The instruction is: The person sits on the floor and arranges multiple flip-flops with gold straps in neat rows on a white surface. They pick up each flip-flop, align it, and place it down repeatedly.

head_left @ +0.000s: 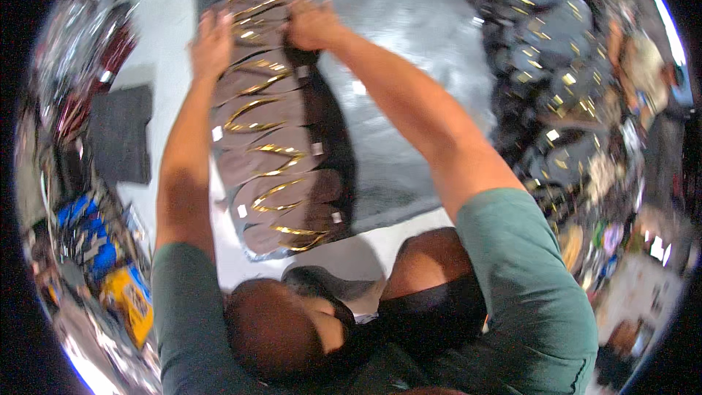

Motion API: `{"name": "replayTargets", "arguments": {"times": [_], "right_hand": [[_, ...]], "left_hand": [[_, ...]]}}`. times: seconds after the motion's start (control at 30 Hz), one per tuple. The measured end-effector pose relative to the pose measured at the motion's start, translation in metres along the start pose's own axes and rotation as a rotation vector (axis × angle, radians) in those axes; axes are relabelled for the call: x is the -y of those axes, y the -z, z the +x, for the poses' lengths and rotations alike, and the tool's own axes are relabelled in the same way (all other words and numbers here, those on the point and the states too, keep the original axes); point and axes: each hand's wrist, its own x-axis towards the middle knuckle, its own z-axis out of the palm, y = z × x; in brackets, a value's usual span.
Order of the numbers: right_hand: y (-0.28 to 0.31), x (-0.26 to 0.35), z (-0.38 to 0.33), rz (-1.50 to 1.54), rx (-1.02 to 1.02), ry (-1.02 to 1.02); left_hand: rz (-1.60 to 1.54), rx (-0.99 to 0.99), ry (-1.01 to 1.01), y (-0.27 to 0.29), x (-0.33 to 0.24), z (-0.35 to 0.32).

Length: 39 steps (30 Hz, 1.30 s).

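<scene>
Head view: both arms reach out over the desk (168, 22). The left hand (211, 45) lies flat, fingers (219, 22) spread on the far end of a row of overlapping brown sandals (274, 128) with gold straps. The right hand (313, 23) has its fingers curled shut, pinching the row's top edge just beside the left. The row runs from both hands back toward the body. A pile of dark sandals (545, 51) sits well right of the right hand.
</scene>
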Motion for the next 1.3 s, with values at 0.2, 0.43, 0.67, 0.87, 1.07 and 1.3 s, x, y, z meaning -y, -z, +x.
{"name": "replayTargets", "arguments": {"times": [0.2, 0.43, 0.67, 0.87, 1.07, 1.3], "right_hand": [[0.062, -0.025, -0.204, 0.429, -0.094, 0.069], [0.17, -0.177, -0.455, 0.33, -0.69, -0.481], [0.235, -0.409, -0.674, 0.027, -0.852, -1.36], [0.225, -0.49, -0.699, 0.304, -0.585, -1.498], [0.162, -0.514, -0.61, 1.099, -0.532, -1.385], [0.172, -0.59, -0.657, 0.386, -0.855, -1.586]], "left_hand": [[-0.038, -0.084, 0.055, 0.002, 0.014, -0.044], [-0.046, 0.273, 0.021, 0.052, 0.031, -0.132], [-0.144, 0.327, 0.036, 0.107, -0.012, -0.226], [-0.077, 0.339, -0.023, 0.108, -0.066, -0.303], [-0.021, 0.345, -0.236, 0.142, -0.105, -0.341], [0.043, 0.402, -0.206, 0.157, -0.128, -0.382]]}}
